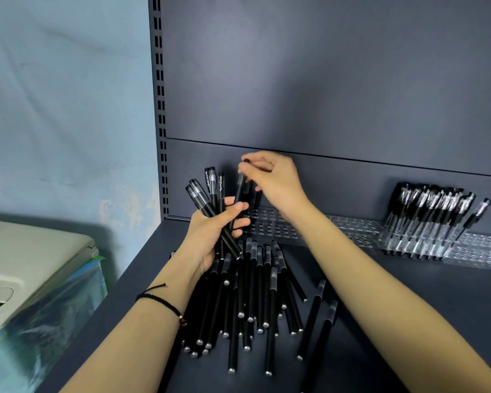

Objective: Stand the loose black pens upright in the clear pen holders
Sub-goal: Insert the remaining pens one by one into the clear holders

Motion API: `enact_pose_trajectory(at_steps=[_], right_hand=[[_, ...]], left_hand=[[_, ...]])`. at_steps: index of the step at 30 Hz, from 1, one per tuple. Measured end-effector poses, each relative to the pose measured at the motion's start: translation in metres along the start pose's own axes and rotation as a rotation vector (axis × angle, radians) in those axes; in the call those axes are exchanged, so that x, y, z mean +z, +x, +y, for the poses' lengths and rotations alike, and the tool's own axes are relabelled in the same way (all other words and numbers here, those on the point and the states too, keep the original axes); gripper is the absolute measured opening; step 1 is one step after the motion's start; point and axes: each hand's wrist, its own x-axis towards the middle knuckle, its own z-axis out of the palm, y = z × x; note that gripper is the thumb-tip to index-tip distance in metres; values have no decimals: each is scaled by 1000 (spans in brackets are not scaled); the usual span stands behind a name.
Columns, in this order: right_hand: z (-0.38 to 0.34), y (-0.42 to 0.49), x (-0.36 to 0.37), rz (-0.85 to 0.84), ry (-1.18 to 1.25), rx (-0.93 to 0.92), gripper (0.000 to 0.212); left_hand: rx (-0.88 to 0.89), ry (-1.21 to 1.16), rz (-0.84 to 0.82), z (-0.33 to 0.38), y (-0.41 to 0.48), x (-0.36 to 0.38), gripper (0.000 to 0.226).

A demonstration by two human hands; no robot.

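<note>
Matte black pens (270, 321) with frosted clear caps (273, 275) and small silver end plugs (268, 373)

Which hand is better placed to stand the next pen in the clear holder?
Right. The right hand pinches a single pen close to the clear holder; the left hand is full, gripping a bundle of pens.

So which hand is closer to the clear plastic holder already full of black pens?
Right. The right hand, pinching one black pen, is left of that full clear plastic holder; the left hand, gripping a bunch, is even farther left.
</note>
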Motion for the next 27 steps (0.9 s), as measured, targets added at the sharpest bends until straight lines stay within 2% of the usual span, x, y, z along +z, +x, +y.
enact_pose_trajectory(at_steps=[4, 8, 12, 17, 20, 22, 24, 27], right_hand=[[-4, 14, -18, 270, 176, -41, 19], [5, 18, -35, 384, 14, -141, 11], [17, 14, -37, 344, -130, -164, 11], [25, 11, -30, 299, -185, -145, 11], [35, 6, -23, 146, -301, -137, 13], [41, 1, -18, 77, -385, -146, 23], [41, -1, -16, 108, -418, -144, 29], [35, -5, -13, 217, -399, -171, 27]], left_hand=[[-66, -44, 28, -1, 3, -2, 16], [-89, -37, 49, -1, 6, -4, 10], [-87, -41, 46, -2, 7, -5, 13], [-86, -42, 44, -4, 8, -6, 10], [-73, -47, 44, -3, 7, -6, 6], [-57, -60, 49, -3, 6, -6, 15], [-38, -52, 54, -2, 5, -6, 24], [-24, -29, 48, -2, 5, -4, 24]])
